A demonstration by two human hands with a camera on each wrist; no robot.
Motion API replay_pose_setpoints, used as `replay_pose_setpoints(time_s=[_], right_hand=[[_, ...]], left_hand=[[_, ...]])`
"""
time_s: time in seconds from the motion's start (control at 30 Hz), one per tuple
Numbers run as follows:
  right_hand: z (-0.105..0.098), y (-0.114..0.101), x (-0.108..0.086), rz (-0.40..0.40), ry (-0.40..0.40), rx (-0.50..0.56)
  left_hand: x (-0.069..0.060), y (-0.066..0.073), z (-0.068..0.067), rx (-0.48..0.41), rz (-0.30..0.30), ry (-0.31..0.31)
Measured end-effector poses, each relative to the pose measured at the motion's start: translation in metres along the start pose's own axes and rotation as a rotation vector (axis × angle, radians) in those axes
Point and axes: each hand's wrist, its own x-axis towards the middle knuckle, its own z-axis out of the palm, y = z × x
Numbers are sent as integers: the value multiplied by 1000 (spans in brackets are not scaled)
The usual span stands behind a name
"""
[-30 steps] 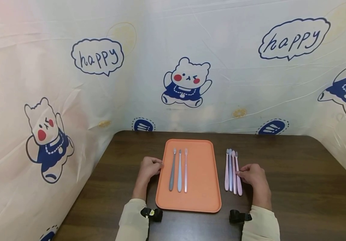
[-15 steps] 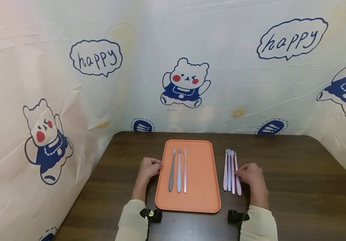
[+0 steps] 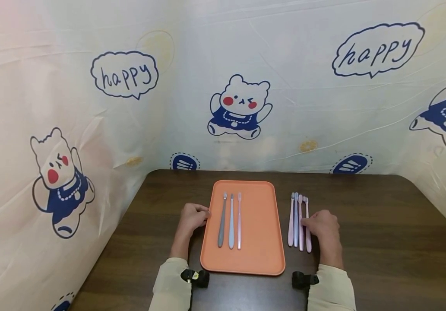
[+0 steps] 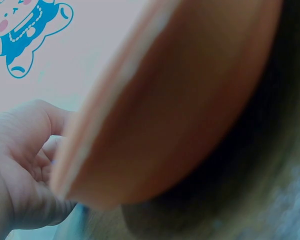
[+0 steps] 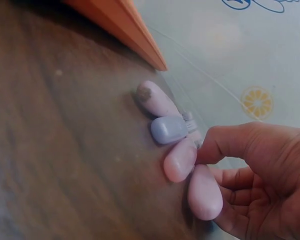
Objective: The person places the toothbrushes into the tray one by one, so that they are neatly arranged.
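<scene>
On the orange tray (image 3: 261,233) lie a grey toothbrush (image 3: 222,224), a light blue toothbrush (image 3: 231,229) and a pink toothbrush (image 3: 239,229), side by side. My left hand (image 3: 192,216) pinches the tray's left rim; its fingertips are partly hidden behind the tray in the left wrist view. Right of the tray, several toothbrushes lie in a row: a pink one, a bluish-purple toothbrush (image 3: 295,229) and two more pink ones. My right hand (image 3: 324,224) pinches the rightmost pink toothbrush (image 5: 205,194), its thumb between that handle and the neighbouring pink toothbrush (image 5: 180,161).
The dark wooden table (image 3: 393,242) extends to both sides of the tray. A pale printed cloth (image 3: 308,108) stands as a wall behind the table and along its sides. Each forearm wears a black wrist camera (image 3: 304,280).
My right hand has shifted slightly left, its thumb now over the neighbouring brush. The rightmost toothbrush's head has swung a little to the right. My left hand stays at the tray's rim.
</scene>
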Motion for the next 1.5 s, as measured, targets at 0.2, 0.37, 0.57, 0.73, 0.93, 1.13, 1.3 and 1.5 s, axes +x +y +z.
replay_pose_setpoints(time_s=[0.2, 0.37, 0.57, 0.73, 0.93, 1.13, 1.3, 1.5], right_hand=[[-2, 1, 0, 4, 9, -4], [-5, 2, 0, 7, -1, 22], [-10, 3, 0, -37, -6, 51], [-12, 2, -1, -60, -11, 79], [-13, 0, -1, -55, -23, 121], [-12, -2, 0, -32, -38, 174], [-11, -4, 1, -38, -25, 195], [-10, -9, -1, -46, -38, 222]], left_hand=[[0, -1, 0, -11, 7, -7], [1, -1, 1, -20, 1, -10], [0, -2, 0, -18, 2, -8], [0, -1, 0, -24, 5, -11], [0, -1, 0, -26, 6, -12], [0, 0, 0, -28, 8, -12], [0, 0, 0, -32, 6, -11], [-1, 0, 0, -31, 3, -7]])
